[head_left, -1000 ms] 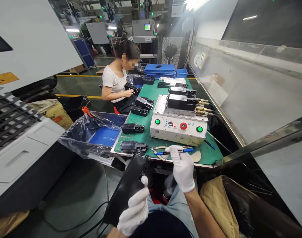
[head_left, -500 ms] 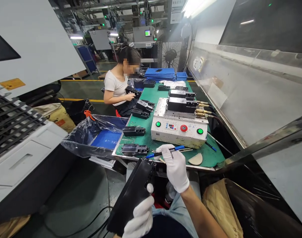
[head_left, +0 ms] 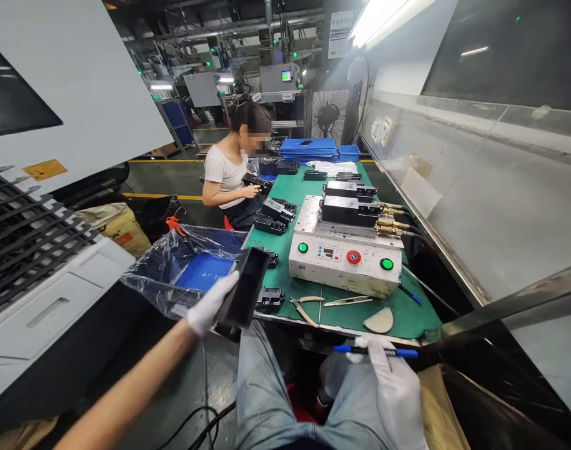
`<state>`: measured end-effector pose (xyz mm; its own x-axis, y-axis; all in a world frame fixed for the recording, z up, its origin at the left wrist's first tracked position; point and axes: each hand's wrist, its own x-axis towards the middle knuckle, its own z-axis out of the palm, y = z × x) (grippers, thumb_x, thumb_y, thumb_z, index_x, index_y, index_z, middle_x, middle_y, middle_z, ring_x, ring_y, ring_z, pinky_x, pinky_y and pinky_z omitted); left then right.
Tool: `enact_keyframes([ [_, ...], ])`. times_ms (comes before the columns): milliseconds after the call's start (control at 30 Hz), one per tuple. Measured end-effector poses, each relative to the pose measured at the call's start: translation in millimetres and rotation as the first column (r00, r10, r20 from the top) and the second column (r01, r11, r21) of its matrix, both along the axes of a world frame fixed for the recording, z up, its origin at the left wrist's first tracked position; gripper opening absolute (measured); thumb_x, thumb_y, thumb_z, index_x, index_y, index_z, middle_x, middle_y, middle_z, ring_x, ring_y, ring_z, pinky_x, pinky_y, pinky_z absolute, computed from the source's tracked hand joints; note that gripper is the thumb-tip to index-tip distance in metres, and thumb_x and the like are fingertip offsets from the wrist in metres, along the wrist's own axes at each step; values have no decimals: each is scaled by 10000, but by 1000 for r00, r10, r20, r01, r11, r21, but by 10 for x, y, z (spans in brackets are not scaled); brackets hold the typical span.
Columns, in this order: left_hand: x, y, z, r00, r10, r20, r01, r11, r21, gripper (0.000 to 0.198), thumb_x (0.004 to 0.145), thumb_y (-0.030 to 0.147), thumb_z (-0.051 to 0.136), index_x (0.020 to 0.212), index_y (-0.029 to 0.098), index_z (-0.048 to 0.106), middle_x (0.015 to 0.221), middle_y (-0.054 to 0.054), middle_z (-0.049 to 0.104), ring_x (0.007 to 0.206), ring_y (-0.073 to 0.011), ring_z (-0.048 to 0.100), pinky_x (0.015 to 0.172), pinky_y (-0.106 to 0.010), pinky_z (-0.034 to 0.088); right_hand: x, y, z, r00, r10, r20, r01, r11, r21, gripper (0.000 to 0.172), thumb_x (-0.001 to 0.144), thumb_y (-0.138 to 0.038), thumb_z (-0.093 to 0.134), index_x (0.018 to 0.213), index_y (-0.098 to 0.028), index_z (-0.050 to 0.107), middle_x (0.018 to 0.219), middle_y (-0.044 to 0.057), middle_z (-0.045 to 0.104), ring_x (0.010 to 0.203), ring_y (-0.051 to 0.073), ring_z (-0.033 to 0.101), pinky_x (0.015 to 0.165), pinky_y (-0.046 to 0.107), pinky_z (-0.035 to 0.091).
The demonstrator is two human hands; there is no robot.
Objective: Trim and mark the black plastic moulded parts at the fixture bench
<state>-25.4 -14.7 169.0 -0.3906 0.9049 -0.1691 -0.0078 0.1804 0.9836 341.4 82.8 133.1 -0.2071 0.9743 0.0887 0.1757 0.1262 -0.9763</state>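
Observation:
My left hand (head_left: 213,307), in a white glove, is closed on a black plastic housing (head_left: 246,289), tilted just off the table's near left corner. Part of that housing covers the similar black parts behind it on the table. Low at the right, over my lap, my gloved right hand (head_left: 392,375) pinches a blue marker pen (head_left: 374,352) lying level across the fingers. On the green mat between the hands are cutting pliers (head_left: 305,310) with pale handles, a slim knife-like tool (head_left: 347,301) and a pale half-round piece (head_left: 379,320).
A white control box (head_left: 344,265) with green and red buttons carries two black housings and brass hose fittings. Several black housings (head_left: 270,224) line the table's left side. A plastic-lined bin (head_left: 163,275) stands left. A co-worker (head_left: 227,169) sits beyond it, holding a similar part.
My left hand has carried the black housing up and forward, toward the table's left edge. My right hand has drawn back and down to the right with the pen.

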Motion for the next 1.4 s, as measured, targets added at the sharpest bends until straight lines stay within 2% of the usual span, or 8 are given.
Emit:
enact_keyframes([
  [67, -602, 507, 202, 932, 40, -361, -56, 998, -34, 609, 766, 527, 806, 1270, 200, 708, 1228, -92, 759, 1084, -300, 696, 985, -398, 542, 102, -88, -180, 1000, -8, 15, 9, 997, -71, 534, 918, -683, 647, 812, -180, 790, 798, 120, 807, 750, 263, 788, 742, 300, 647],
  [133, -1082, 1043, 253, 566, -145, -811, -5, 984, -180, 678, 777, 518, 764, 1385, 243, 648, 1261, -84, 742, 1186, -324, 650, 1045, -427, 499, 120, -170, -308, 1000, -12, 8, 13, 991, -137, 554, 903, -708, 647, 828, -179, 794, 753, 111, 793, 686, 253, 775, 666, 292, 643],
  [433, -1568, 2229, -484, 308, -399, -864, 143, 917, -373, 700, 745, 241, 724, 1436, 205, 618, 1423, -102, 669, 1285, -264, 612, 1131, -348, 437, 26, -225, -210, 992, -114, 44, 121, 977, -178, 613, 872, -786, 622, 823, -197, 781, 655, 70, 738, 593, 219, 728, 575, 261, 612],
  [600, -1449, 1978, -663, 357, -354, -864, 81, 934, -349, 558, 979, 471, 451, 1427, 181, 611, 1487, -149, 617, 1376, -286, 551, 1187, -400, 385, 45, -145, -166, 994, -105, 21, 107, 976, -189, 578, 893, -767, 615, 820, -216, 773, 596, 38, 702, 496, 195, 675, 486, 254, 575],
  [800, -1264, 1360, -658, 553, -367, -748, 69, 915, -397, 703, 490, 510, 905, 1110, 223, 741, 1148, -131, 768, 1100, -382, 690, 1002, -470, 511, -187, -127, -65, 996, 55, -73, -65, 988, -141, 499, 923, -671, 654, 869, -191, 784, 585, 28, 701, 524, 193, 689, 518, 260, 590],
  [1100, -194, 610, -56, 954, 119, -276, -132, 991, -29, 752, 832, 701, 626, 1322, 132, 580, 1186, -141, 767, 951, -265, 749, 868, -434, 619, -653, -551, 544, 940, 336, -57, -276, 849, 451, 207, 990, -159, 577, 1040, -215, 770, 794, 26, 784, 743, 178, 765, 733, 283, 632],
  [1233, 542, 291, 236, 965, 235, 121, -248, 963, 108, 633, 766, 506, 826, 1285, 184, 658, 1232, -102, 781, 1014, -255, 756, 904, -391, 620, -686, -594, 549, 930, 359, 84, -319, 670, 670, 296, 941, -93, 583, 1176, -202, 727, 903, 57, 788, 797, 199, 747, 714, 328, 612],
  [1400, 975, 253, 438, 929, 290, 228, -327, 934, 142, 550, 706, 440, 897, 1162, 179, 735, 1171, -88, 804, 987, -251, 746, 897, -386, 613, -581, -640, 440, 957, 248, 149, -276, 631, 725, 291, 933, -70, 594, 1166, -196, 715, 892, 64, 780, 778, 211, 730, 706, 352, 600],
])
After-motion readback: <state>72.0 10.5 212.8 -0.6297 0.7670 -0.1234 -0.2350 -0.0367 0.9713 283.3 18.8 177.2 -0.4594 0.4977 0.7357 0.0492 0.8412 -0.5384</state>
